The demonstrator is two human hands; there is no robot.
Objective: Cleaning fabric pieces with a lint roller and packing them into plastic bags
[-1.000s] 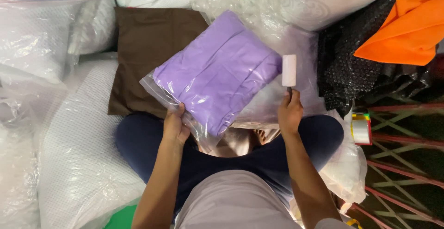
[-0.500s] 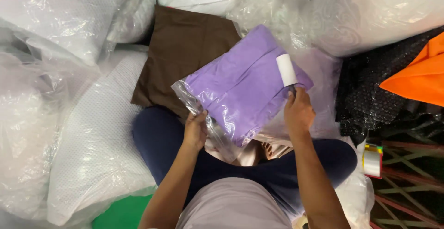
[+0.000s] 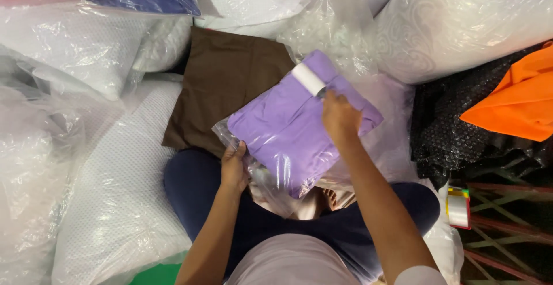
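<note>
- Head view, looking down on a seated person's lap: the purple folded cloth in its clear plastic bag (image 3: 296, 132) lies tilted at the middle of the picture, above the dark-trousered legs (image 3: 190, 190).
- The left hand (image 3: 233, 167), at about 7 o'clock of the bag, has its grip pinched on the bag's lower left corner, fingers curled over the plastic edge.
- The right hand (image 3: 340, 117), at about 2 o'clock of the bag, rests on top of it with its grip closed around the handle of a small white roller (image 3: 309, 80); the roller head lies on the bag's upper edge.
- A brown folded cloth (image 3: 222, 86) lies just beside the bag at 10 o'clock, partly under it.
- White padded bundles in clear plastic (image 3: 109, 175) fill the 9 o'clock side and the top.
- An orange cloth (image 3: 515, 103) on black bubble wrap (image 3: 446, 135) sits at 3 o'clock, well apart.
- A tape dispenser (image 3: 458, 207) lies at 4 o'clock, near the right knee.
</note>
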